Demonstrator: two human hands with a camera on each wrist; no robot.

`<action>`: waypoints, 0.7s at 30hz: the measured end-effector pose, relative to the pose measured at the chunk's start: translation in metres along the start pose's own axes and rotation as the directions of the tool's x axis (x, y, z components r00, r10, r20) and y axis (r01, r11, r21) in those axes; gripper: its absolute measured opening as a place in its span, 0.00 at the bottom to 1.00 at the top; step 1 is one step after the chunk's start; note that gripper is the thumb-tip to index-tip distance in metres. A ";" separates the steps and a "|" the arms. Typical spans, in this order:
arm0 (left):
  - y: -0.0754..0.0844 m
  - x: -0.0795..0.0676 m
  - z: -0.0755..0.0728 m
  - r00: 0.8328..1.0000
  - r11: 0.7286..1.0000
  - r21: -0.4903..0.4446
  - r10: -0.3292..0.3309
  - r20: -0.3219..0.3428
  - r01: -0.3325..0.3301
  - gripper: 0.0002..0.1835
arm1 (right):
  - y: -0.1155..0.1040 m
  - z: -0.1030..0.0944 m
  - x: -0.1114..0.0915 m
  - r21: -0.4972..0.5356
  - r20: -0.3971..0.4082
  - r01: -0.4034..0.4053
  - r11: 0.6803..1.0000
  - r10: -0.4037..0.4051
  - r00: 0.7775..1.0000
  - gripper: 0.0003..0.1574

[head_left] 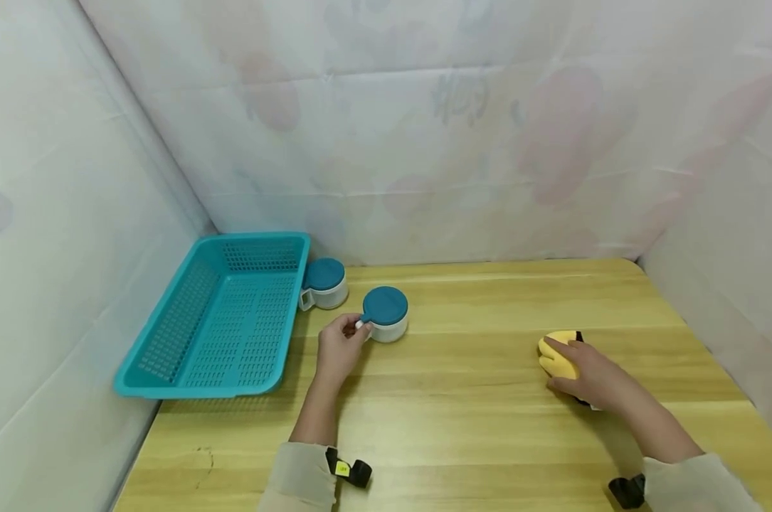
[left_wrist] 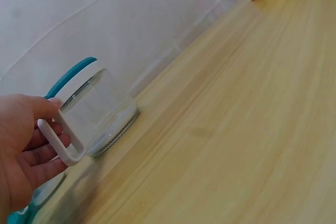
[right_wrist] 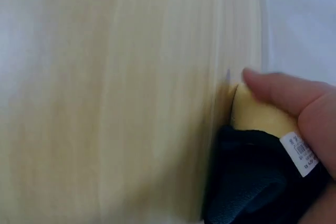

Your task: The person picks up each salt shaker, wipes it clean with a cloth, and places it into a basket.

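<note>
My left hand (head_left: 339, 350) grips the white handle (left_wrist: 71, 153) of a clear seasoning jar (head_left: 388, 330) with a blue lid (head_left: 386, 304). Thumb and fingers are curled about the handle, and the jar stands upright close over the table. Over at the right, my right hand (head_left: 595, 377) holds a soft yellow item (head_left: 560, 367) with a black fabric part (right_wrist: 257, 177) and a white barcode label (right_wrist: 299, 153); I cannot tell its kind. The thumb lies along its yellow side, and the palm covers part of it.
A second lidded jar (head_left: 328, 290) stands behind and left of the held one, beside a turquoise plastic basket (head_left: 279, 348). The basket is at the table's left. Pale patterned cloth (head_left: 424, 142) walls the back and sides of the wooden table (head_left: 462, 427).
</note>
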State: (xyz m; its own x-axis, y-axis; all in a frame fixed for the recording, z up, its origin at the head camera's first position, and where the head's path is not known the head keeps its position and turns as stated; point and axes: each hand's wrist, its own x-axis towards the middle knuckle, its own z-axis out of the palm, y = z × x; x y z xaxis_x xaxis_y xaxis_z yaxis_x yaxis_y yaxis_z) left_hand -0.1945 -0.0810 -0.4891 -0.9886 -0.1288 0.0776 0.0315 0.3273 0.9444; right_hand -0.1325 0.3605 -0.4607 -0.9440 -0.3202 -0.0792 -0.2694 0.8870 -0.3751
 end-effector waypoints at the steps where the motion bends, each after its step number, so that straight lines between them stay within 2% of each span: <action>1: 0.000 -0.001 0.000 1.000 1.000 -0.002 0.000 -0.005 0.000 0.13 | -0.002 0.001 0.000 -0.015 -0.001 0.001 1.000 -0.001 1.000 0.47; 4: 0.002 -0.001 0.001 1.000 1.000 -0.004 0.006 -0.010 -0.006 0.13 | -0.006 0.001 0.001 -0.090 -0.022 -0.007 0.996 0.005 1.000 0.45; 9: 0.006 -0.002 0.005 1.000 0.999 -0.024 0.031 -0.002 -0.031 0.14 | -0.012 0.000 0.004 -0.187 -0.106 -0.022 0.982 0.002 0.994 0.42; 14: 0.004 -0.004 0.010 0.999 0.999 -0.029 0.033 -0.010 -0.033 0.13 | -0.029 0.006 0.019 -0.133 -0.138 -0.032 0.991 0.013 0.990 0.37; 21: 0.002 -0.007 0.018 0.999 0.999 -0.042 0.034 0.009 -0.034 0.14 | -0.085 0.027 0.049 -0.012 -0.242 -0.001 1.000 -0.002 0.970 0.35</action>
State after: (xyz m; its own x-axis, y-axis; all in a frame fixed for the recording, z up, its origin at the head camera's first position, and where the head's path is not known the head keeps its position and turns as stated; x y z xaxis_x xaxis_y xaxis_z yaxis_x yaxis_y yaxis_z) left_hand -0.1905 -0.0625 -0.4931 -0.9882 -0.1090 0.1072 0.0712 0.2919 0.9538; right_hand -0.1507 0.2607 -0.4575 -0.9615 -0.2321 0.1473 -0.2709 0.8913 -0.3637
